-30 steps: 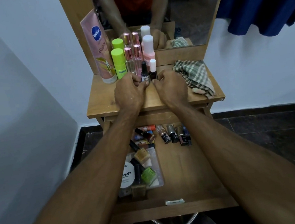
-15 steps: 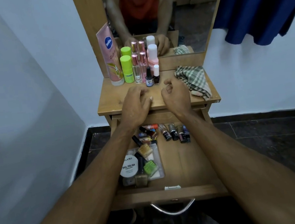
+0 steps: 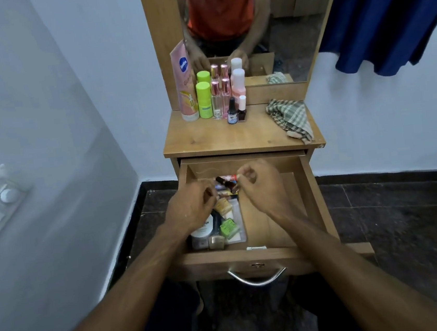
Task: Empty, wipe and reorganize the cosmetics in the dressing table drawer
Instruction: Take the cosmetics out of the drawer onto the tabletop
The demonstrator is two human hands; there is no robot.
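Observation:
The wooden drawer [image 3: 249,257] is pulled out under the dressing tabletop [image 3: 222,140]. Both my hands are inside it. My left hand [image 3: 192,209] has its fingers curled down over the cosmetics at the back left; what they grasp is hidden. My right hand [image 3: 263,187] curls over the back row and pinches a small nail polish bottle [image 3: 237,187]. A dark bottle [image 3: 224,182] lies between the hands. A white round tub [image 3: 201,228] and a green packet [image 3: 228,228] lie at the drawer's front left. The drawer's right half shows bare wood.
On the tabletop stand a pink tube [image 3: 185,87], green bottles [image 3: 204,100], perfume bottles [image 3: 216,100] and two nail polishes [image 3: 232,112]. A checked cloth [image 3: 289,119] lies at its right. A mirror [image 3: 290,21] rises behind. Blue fabric [image 3: 390,9] hangs at right.
Both hands left the tabletop, where they stood by the two nail polishes, and dropped into the open drawer. The view has pulled back and tilted down.

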